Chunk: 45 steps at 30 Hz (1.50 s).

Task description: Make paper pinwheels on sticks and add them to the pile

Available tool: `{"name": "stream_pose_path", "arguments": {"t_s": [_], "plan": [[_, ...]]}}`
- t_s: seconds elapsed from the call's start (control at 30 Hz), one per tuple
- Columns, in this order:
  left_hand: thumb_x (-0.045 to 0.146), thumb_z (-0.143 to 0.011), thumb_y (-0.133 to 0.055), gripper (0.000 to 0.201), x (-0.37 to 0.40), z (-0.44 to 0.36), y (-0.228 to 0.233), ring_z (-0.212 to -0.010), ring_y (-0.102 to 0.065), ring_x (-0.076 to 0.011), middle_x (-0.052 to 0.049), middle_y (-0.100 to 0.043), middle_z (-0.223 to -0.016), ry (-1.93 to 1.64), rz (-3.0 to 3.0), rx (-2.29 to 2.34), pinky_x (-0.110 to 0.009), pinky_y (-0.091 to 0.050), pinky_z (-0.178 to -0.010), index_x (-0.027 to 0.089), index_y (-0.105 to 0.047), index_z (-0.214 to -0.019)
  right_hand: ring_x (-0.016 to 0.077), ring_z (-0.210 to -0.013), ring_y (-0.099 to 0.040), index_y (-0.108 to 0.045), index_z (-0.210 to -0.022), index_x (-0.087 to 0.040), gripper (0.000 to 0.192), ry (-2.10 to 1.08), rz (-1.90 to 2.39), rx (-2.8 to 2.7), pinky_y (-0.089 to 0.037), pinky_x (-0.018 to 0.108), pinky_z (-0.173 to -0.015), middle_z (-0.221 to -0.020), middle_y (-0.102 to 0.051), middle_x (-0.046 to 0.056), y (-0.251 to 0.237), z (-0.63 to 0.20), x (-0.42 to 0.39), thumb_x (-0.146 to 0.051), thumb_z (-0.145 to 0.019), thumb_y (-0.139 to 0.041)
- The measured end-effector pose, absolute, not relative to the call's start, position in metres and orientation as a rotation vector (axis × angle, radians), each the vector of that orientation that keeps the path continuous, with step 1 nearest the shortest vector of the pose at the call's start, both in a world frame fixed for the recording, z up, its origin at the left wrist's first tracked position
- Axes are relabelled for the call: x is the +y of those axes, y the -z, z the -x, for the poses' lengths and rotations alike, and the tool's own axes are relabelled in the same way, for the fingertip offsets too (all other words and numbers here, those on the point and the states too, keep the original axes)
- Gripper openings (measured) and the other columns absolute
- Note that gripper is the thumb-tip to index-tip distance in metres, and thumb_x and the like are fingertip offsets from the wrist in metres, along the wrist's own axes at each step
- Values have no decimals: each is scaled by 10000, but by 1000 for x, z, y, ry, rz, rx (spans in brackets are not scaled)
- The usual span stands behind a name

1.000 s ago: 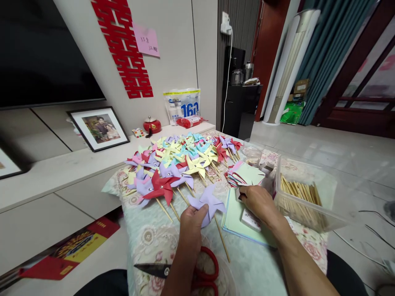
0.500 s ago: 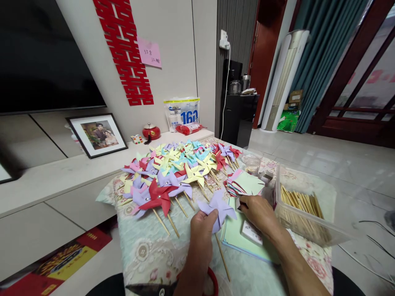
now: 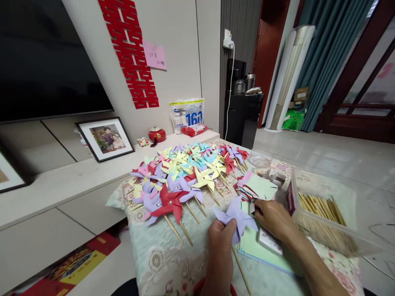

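Right now the left hand pinches a lilac pinwheel by its blades, stick hanging below, just above the green paper sheets. Right hand is curled at the wheel's edge w/ fingertips hidden, so can't tell what it grips. Risk imo: too hard a squeeze creases the blades, or the stick end catches the sheets & twists the wheel off.

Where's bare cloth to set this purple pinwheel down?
Bare floral cloth lies between the red pinwheel and the left hand. The pinwheel pile, paper stack and stick box crowd elsewhere.
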<state>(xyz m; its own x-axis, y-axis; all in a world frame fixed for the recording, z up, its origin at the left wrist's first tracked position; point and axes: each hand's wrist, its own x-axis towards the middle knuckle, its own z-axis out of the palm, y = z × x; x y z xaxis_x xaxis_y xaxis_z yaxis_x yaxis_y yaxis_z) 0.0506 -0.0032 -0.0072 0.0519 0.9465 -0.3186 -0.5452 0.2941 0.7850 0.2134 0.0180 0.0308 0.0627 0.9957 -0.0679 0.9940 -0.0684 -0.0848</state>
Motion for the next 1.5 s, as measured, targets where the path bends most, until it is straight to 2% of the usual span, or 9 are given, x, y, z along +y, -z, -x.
{"name": "stream_pose_path", "arguments": {"t_s": [0.1, 0.33, 0.53, 0.7, 0.83, 1.0, 1.17, 1.33, 1.5], "plan": [[335, -464, -872, 332, 3, -54, 16, -552, -615, -200, -34, -668, -543, -1214, -455, 1042, -287, -472, -554, 117, -738, -676, 296, -843, -734, -689, -869, -163, 249, -154, 2293, -2063, -261, 308, -596, -916, -775, 163, -27, -214, 18, -168, -907, -443], [472, -540, -851, 418, 1, -57, 24, -568, -634, -220, -43, -654, -541, -1209, -469, 988, -274, -427, -506, 119, -756, -744, 310, -768, -744, -613, -893, -177, 239, -103, 2390, -1906, -241, 319, -573, -824, -769, 163, -18, -216, 18, -219, -965, -388], [457, -557, -859, 390, 5, -53, 17, -535, -569, -171, -47, -647, -559, -1154, -434, 873, -272, -425, -547, 119, -742, -712, 271, -686, -717, -530, -834, -216, 187, -93, 2270, -1766, -322, 306, -585, -737, -746, 107, -12, -221, 17, -253, -933, -376], [435, -536, -860, 388, 7, -56, 17, -485, -502, -137, -25, -611, -528, -1189, -419, 911, -248, -370, -488, 113, -747, -721, 241, -628, -674, -474, -739, -249, 153, -208, 2076, -1600, -395, 309, -611, -676, -707, 60, -9, -221, 16, -329, -849, -405], [445, -534, -853, 412, 5, -58, 15, -505, -558, -172, -33, -626, -536, -1183, -438, 884, -266, -408, -504, 115, -761, -762, 225, -645, -682, -475, -684, -257, 175, -347, 1948, -1494, -443, 306, -647, -689, -727, 51, -7, -223, 18, -371, -809, -433], [401, -540, -847, 362, 1, -53, 5, -646, -660, -239, -61, -702, -633, -1232, -470, 875, -297, -490, -602, 127, -766, -762, 221, -605, -671, -470, -630, -262, 181, -401, 1921, -1464, -436, 300, -608, -629, -723, 41, -6, -229, 21, -376, -772, -458], [360, -583, -828, 344, 0, -46, -2, -646, -658, -218, -74, -739, -700, -1257, -522, 863, -279, -469, -594, 112, -780, -817, 221, -616, -667, -491, -639, -258, 152, -409, 1886, -1552, -424, 301, -610, -645, -722, 41, -5, -232, 21, -361, -749, -470], [322, -522, -861, 302, 1, -46, 0, -481, -569, -169, -28, -672, -533, -1265, -507, 1057, -251, -384, -473, 120, -773, -729, 220, -649, -663, -488, -659, -251, 154, -471, 1826, -1597, -429, 300, -637, -666, -712, 38, -4, -235, 19, -361, -763, -460], [341, -599, -848, 330, -6, -47, 0, -614, -659, -213, -67, -741, -683, -1306, -585, 972, -285, -485, -578, 107, -780, -821, 213, -659, -635, -487, -710, -243, 169, -461, 1777, -1640, -415, 301, -644, -691, -691, 36, -4, -241, 17, -342, -826, -415]]}}
